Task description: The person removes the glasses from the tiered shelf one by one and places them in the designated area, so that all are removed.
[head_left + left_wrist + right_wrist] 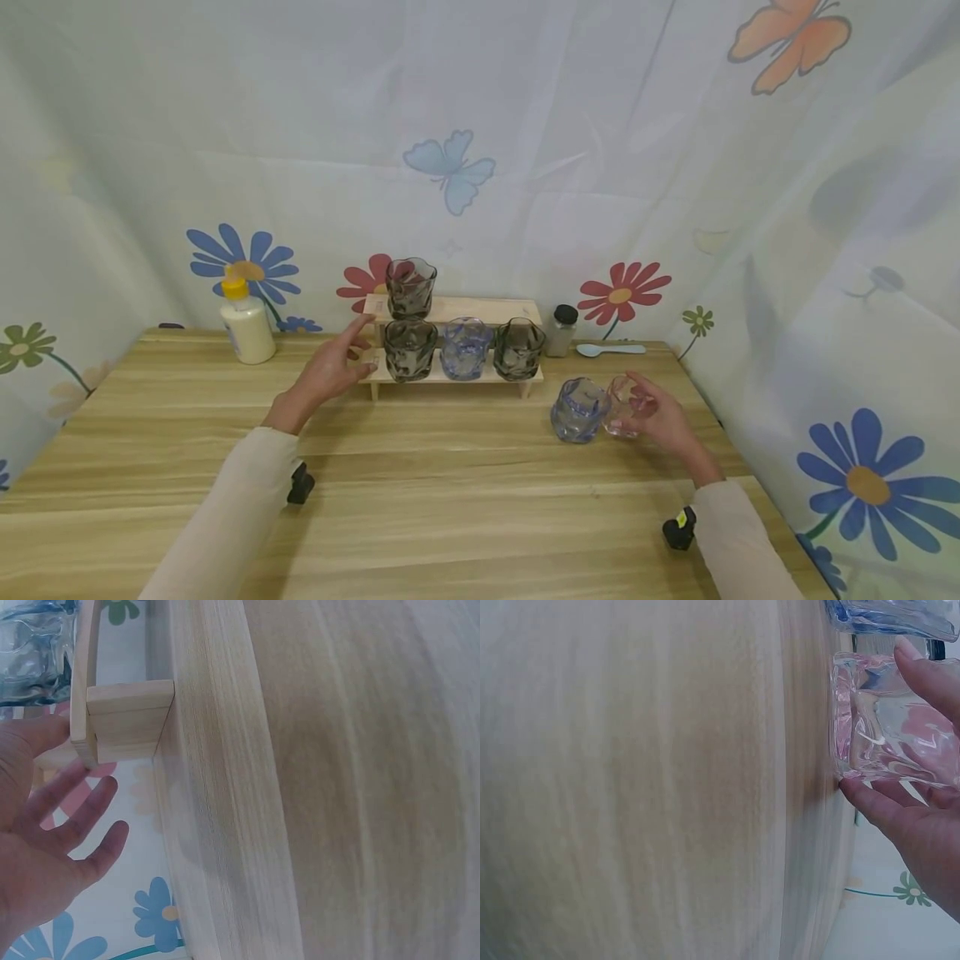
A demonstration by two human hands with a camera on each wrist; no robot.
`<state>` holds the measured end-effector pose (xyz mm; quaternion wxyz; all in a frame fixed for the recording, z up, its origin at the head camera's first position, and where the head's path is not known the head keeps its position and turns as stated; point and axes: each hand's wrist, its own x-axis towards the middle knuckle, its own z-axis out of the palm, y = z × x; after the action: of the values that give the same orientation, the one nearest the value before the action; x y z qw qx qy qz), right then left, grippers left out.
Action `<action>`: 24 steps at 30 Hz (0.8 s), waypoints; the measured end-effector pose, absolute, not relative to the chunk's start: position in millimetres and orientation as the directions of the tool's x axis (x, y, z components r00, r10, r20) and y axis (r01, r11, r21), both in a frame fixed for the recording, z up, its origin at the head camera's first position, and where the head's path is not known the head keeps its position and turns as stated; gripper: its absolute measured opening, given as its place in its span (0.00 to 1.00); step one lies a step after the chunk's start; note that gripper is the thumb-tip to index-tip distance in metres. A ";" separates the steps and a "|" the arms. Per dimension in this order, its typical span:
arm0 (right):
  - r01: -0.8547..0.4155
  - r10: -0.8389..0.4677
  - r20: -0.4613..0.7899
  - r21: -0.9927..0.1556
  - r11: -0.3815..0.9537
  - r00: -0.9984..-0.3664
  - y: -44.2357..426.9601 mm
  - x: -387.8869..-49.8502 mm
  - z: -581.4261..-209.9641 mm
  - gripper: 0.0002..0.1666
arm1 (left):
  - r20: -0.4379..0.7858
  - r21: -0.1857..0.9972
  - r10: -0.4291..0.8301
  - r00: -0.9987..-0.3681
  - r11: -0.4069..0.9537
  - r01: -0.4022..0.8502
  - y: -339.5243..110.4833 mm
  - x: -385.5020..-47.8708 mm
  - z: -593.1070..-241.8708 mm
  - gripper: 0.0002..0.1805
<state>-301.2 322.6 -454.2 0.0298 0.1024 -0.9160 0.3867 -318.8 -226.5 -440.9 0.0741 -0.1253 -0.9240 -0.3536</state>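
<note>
Pink-tinted clear tumbler point(617, 404) sits gripped between the right hand's point(663, 418) thumb and fingers, blue tumbler point(579, 410) just beside that thumb, so a sideways swing could clink or chip both. Left hand point(324, 368) has fingers spread wide, thumb at the two-tier wooden rack's end point(366, 367); a nudge might topple the smoky-grey tumbler point(410, 289) just past its fingertips.

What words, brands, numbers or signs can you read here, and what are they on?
None can be read in any view.
Glasses: no text visible.
Bottle, jar: any print is too small and blurred to read.
Yellow patch on the right wrist's camera: too small to read.
</note>
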 end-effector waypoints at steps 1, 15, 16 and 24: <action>-0.208 -0.163 0.132 -0.705 0.678 -0.978 322.8 -301.3 -454.5 0.51 | 0.226 0.634 0.181 -0.957 0.719 0.285 -226.1 -318.6 -440.5 0.45; -0.194 -0.154 0.123 -0.736 0.648 -0.980 325.3 -295.9 -442.9 0.56 | 0.198 0.640 0.184 -0.963 0.720 0.269 -227.9 -321.2 -437.4 0.46; -0.192 -0.154 0.120 -0.735 0.650 -0.981 325.7 -295.2 -441.1 0.56 | 0.196 0.643 0.184 -0.963 0.718 0.268 -228.1 -321.0 -437.6 0.46; -0.207 -0.141 0.151 -0.733 0.648 -0.978 322.9 -294.9 -422.5 0.53 | 0.201 0.642 0.185 -0.962 0.717 0.272 -228.8 -320.1 -439.8 0.46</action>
<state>-294.9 322.9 -422.5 0.0400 0.0959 -0.9069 0.4083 -320.1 -228.8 -439.8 0.0613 -0.1234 -0.9245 -0.3554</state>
